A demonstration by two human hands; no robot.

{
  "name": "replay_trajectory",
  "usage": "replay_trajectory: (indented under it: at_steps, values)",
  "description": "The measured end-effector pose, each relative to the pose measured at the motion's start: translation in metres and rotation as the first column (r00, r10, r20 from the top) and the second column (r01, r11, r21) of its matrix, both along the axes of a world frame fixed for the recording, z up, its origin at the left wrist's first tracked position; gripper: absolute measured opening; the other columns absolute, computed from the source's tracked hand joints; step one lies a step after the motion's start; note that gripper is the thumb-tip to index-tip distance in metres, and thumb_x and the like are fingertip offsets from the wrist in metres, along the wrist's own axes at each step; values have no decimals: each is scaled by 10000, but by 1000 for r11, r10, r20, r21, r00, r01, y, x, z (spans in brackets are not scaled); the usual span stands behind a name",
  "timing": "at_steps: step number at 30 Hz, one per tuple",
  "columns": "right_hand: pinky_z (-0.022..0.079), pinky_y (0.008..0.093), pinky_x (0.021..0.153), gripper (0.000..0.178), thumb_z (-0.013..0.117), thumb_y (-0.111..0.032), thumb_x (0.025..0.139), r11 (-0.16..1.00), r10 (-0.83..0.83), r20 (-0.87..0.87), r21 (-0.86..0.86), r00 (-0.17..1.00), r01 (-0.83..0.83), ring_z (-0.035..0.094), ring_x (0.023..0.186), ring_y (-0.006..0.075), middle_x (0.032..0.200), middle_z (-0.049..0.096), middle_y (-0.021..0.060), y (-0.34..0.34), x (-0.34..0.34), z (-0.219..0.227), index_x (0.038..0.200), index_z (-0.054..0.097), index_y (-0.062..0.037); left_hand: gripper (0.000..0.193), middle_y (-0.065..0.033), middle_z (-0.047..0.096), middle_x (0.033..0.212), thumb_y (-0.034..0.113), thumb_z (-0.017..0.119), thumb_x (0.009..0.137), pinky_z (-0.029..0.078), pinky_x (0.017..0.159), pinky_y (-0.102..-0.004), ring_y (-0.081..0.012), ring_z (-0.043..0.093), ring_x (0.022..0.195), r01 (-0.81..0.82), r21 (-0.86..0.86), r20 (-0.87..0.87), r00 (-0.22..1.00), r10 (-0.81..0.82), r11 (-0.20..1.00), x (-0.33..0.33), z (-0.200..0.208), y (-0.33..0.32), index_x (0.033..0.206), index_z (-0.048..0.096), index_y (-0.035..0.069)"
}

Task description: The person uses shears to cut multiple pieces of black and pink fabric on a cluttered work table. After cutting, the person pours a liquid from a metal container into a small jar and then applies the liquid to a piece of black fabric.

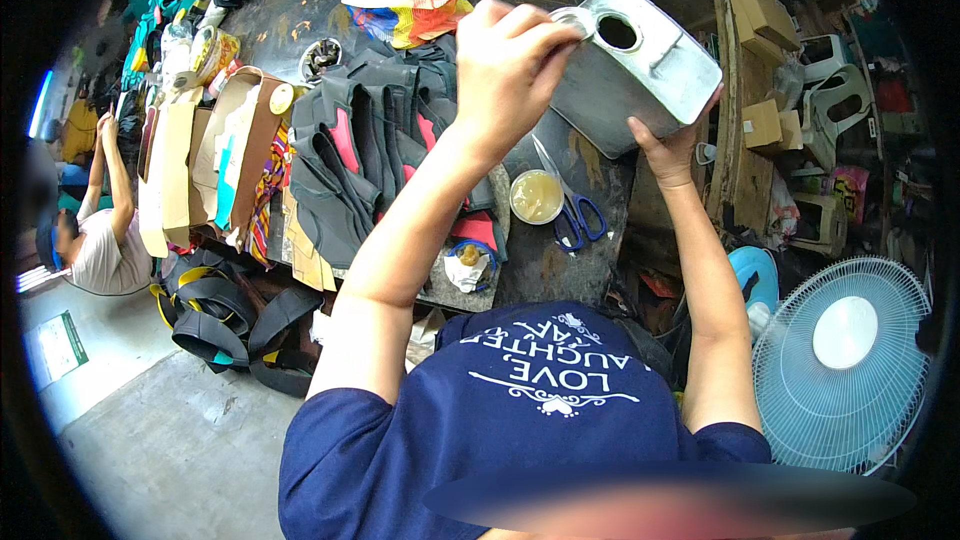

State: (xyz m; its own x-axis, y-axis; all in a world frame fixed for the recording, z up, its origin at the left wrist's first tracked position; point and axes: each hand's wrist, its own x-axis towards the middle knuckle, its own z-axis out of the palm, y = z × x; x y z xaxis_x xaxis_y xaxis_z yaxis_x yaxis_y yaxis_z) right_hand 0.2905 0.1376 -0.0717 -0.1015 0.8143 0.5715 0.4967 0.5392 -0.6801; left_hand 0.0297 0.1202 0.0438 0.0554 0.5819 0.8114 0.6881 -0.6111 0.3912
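Note:
My left hand (515, 60) pinches a round, pale lid (573, 20) close beside the opening of a rectangular metal can (655, 45). The can is tilted, and its round mouth stands uncovered and dark inside. My right hand (672, 145) grips the can by its lower right edge, thumb on the near side. Below it, on the dark table (560, 275), sits a round tub of cloudy yellowish liquid or paste (536, 197). Scissors with blue handles (580, 223) lie beside that tub. A stack of dark grey cut pieces with red parts (365, 140) spreads left of my left forearm.
A colourful cloth bundle (408, 0) lies at the table's far side. Cardboard boxes (215, 160) stand at the left, with black straps (235, 315) hanging below. Another person (105, 230) is at far left. A fan (845, 365) stands at right, near wooden planks (738, 180) and stools.

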Motion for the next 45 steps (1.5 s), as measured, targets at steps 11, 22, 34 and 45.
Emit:
replay_trajectory:
  at_steps: [11, 22, 34, 45]
  values:
    - [169, 473, 1175, 1437, 857, -399, 609, 996, -11, 33, -86, 999, 14, 254, 1394, 394, 1504, 218, 264, 0, 6, -12, 1469, -219, 9, 128, 49, 686, 816, 190, 674, 745, 372, 881, -498, -199, 560, 928, -58, -156, -478, 878, -24, 986, 39, -3, 52, 822, 774, 212]
    - [204, 462, 1169, 1420, 851, -395, 646, 1000, 31, 110, -6, 993, -30, 286, 1386, 390, 1498, 242, 265, -5, 6, -5, 1469, -242, -12, 265, -2, 669, 809, 320, 624, 758, 359, 894, -499, -207, 564, 933, 1, -178, -594, 797, -108, 984, 44, 14, 36, 696, 725, 84]
    - [325, 468, 1109, 1509, 870, -527, 595, 994, -106, 240, 31, 965, 102, 321, 1377, 423, 1497, 234, 298, -1, 6, -2, 1453, -252, 2, 529, -220, 548, 1261, 494, 605, 838, 239, 1103, -579, -414, 381, 1286, -6, -201, -445, 891, -86, 980, 49, -6, 28, 1103, 677, 42]
    - [358, 392, 1089, 1503, 894, -399, 610, 991, -137, 291, 41, 947, 130, 387, 1338, 331, 1473, 304, 259, 48, 2, 4, 1445, -300, -33, 721, -251, 438, 1396, 295, 713, 824, 265, 1127, -502, -440, 341, 1339, -215, -206, -184, 967, 178, 955, -13, -19, -75, 1392, 419, -36]
